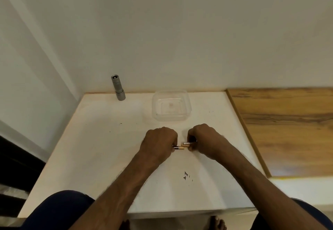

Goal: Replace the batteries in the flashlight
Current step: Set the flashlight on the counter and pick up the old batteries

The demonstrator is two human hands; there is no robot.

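At the far left corner of the white table (100,139), the grey flashlight body (118,87) stands upright against the wall, well apart from both hands. Its open end faces up, which likely keeps the tube ready to receive cells and stops it from rolling.

To its right, near the back edge, sits a clear plastic container (171,105). It looks empty apart from a faint mark on its floor, and it probably serves as a tray for the loose cells.

Nearer the person, the left hand (159,143) has its fingers curled, pinching a black-and-copper battery (178,147) that lies roughly level just above the tabletop, its copper end pointing toward the other hand.

Just beside it, the right hand (203,140) is clenched around a small dark part, with a silvery piece (186,143) and a copper tip showing at its thumb side. This may be a battery holder or a second cell; blur prevents telling which. The two hands almost touch, apparently to bring the battery up to that part end to end.
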